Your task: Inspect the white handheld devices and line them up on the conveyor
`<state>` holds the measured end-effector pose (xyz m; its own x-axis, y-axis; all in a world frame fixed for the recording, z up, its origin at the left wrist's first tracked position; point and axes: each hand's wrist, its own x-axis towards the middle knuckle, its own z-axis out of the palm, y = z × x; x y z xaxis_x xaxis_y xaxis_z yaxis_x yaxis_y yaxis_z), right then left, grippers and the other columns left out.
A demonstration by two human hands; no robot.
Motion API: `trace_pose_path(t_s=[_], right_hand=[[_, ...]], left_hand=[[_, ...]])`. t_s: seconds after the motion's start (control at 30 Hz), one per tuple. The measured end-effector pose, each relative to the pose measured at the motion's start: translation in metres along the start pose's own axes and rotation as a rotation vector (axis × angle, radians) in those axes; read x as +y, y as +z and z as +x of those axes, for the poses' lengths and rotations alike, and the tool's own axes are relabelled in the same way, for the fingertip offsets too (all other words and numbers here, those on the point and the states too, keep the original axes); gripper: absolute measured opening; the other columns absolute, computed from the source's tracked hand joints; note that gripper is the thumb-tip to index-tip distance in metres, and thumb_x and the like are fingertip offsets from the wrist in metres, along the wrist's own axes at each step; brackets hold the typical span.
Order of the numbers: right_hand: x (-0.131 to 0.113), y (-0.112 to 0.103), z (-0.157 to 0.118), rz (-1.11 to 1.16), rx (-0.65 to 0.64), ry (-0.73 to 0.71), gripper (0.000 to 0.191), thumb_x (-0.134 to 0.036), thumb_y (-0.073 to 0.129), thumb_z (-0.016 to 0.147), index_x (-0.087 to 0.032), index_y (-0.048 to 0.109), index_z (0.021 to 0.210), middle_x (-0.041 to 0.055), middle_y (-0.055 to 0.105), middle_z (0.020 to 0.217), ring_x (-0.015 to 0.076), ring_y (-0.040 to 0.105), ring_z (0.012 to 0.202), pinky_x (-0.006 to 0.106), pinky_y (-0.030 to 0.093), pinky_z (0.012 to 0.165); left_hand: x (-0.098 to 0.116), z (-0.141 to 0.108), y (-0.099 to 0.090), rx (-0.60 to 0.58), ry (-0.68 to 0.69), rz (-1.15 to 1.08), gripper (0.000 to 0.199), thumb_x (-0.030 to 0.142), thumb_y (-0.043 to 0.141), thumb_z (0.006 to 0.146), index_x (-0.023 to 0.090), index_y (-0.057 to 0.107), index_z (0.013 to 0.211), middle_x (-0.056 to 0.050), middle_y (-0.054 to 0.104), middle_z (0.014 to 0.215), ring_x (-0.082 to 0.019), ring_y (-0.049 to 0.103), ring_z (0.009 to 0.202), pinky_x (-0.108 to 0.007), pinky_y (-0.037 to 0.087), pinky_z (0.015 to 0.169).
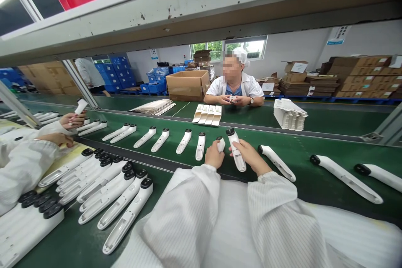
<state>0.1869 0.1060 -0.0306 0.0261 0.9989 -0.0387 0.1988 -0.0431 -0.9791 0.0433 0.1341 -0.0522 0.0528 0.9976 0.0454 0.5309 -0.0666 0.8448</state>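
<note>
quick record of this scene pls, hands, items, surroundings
left hand: holding small white plastic part
right hand: on white handheld device, black-tipped
surface: green conveyor belt, rows of similar devices
left side: co-worker's hand holding a white item
far side: seated co-worker, cardboard box

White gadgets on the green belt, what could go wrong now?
The small white piece in the left hand might slip and fall onto the green belt. The white device under the right hand could slide into the one beside it. The closely packed devices at lower left could get bumped and scratched.
</note>
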Motion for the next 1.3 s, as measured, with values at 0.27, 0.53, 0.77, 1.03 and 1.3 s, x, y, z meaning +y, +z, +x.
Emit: trace_pose_path(t_s=[0.27, 0.53, 0.77, 1.03, 1.3], right_hand=[[0.011, -0.018, -0.001, -0.870, 0.309, 0.048, 0.032, -0.029, 0.044, 0.083, -0.014, 0.060, 0.106, 0.0183, 0.055, 0.118, 0.0329, 0.051, 0.110, 0.042, 0.041, 0.083], [-0.007, 0.010, -0.006, 0.223, -0.112, -0.104, 0.033, -0.040, 0.059, 0.074, -0.020, 0.059, 0.100, 0.0044, 0.065, 0.095, 0.0196, 0.060, 0.085, 0.030, 0.048, 0.069], [-0.017, 0.007, -0.017, 0.616, -0.169, 0.018, 0.024, -0.037, 0.058, 0.078, -0.021, 0.057, 0.096, 0.0039, 0.064, 0.095, 0.0131, 0.058, 0.066, 0.025, 0.049, 0.055], [-0.004, 0.003, -0.001, 0.104, 0.075, 0.044, 0.035, -0.049, 0.040, 0.086, -0.018, 0.056, 0.086, 0.0068, 0.066, 0.087, 0.0163, 0.061, 0.069, 0.029, 0.048, 0.066], [0.010, -0.002, -0.003, -0.893, 0.318, -0.011, 0.034, -0.030, 0.042, 0.086, -0.013, 0.057, 0.111, 0.0183, 0.056, 0.118, 0.0311, 0.050, 0.110, 0.041, 0.039, 0.088]], left_hand=[[0.011, -0.013, -0.017, -0.234, -0.180, -1.102, 0.040, 0.026, 0.059, 0.076, 0.019, 0.058, 0.115, -0.008, 0.063, 0.091, -0.019, 0.061, 0.081, -0.026, 0.048, 0.056], [0.024, -0.019, 0.002, -0.059, 0.041, -1.024, 0.031, 0.024, 0.060, 0.068, 0.018, 0.062, 0.098, -0.007, 0.063, 0.102, -0.019, 0.059, 0.088, -0.029, 0.047, 0.072], [0.002, -0.003, -0.016, 0.097, 0.165, 0.219, 0.051, 0.020, 0.065, 0.065, 0.021, 0.055, 0.115, -0.012, 0.054, 0.125, -0.033, 0.039, 0.123, -0.050, 0.027, 0.102], [-0.002, 0.006, -0.021, -0.065, -0.215, -0.482, 0.042, 0.013, 0.053, 0.070, 0.016, 0.054, 0.112, -0.010, 0.063, 0.099, -0.021, 0.059, 0.091, -0.027, 0.045, 0.066], [0.019, -0.013, -0.015, -0.284, -0.382, -1.113, 0.029, 0.036, 0.043, 0.085, 0.012, 0.059, 0.089, -0.007, 0.061, 0.073, -0.011, 0.051, 0.051, -0.019, 0.028, 0.037]])
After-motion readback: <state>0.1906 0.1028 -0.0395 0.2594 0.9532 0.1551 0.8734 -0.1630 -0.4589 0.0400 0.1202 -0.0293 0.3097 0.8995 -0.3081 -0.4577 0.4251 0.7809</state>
